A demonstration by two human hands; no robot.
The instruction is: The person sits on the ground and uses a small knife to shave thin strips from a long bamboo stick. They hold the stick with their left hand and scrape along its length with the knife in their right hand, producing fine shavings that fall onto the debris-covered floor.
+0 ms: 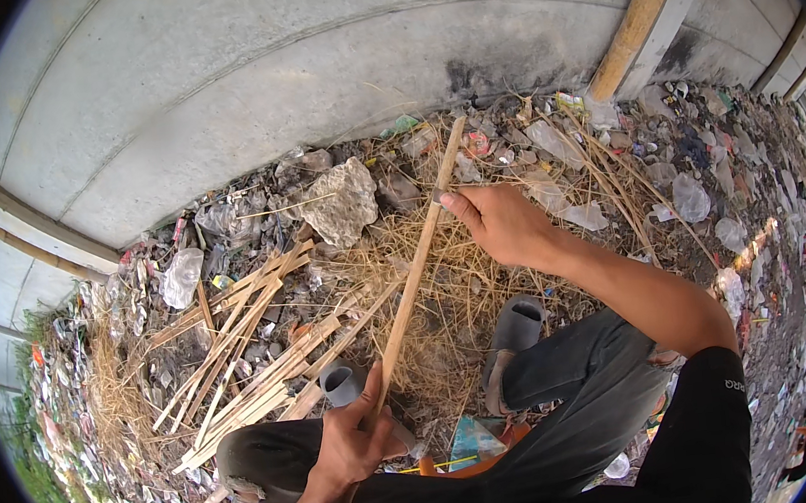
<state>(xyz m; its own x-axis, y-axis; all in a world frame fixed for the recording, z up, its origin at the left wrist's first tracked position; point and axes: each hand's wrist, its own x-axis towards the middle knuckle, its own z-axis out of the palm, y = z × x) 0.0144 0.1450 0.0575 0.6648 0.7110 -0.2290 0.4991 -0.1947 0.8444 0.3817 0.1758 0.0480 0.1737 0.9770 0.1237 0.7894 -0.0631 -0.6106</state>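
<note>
A long pale bamboo strip (415, 275) runs aslant in front of me, its lower end near my left knee and its upper end toward the wall. My left hand (356, 438) is closed around the lower end. My right hand (502, 225) is closed beside the upper part, thumb against the strip. A small dark grey flat piece (437, 195) shows at that thumb tip, across the strip; the rest of it is hidden, so its kind is unclear. Several split bamboo strips (247, 349) lie in a loose pile to the left.
A rough pale rock (341, 204) sits beyond the pile. Dry straw (448, 320) and plastic litter (691, 198) cover the ground. A grey concrete wall (309, 76) with a post (640, 15) stands ahead. My dark-trousered legs (570, 371) are bent close beneath my arms.
</note>
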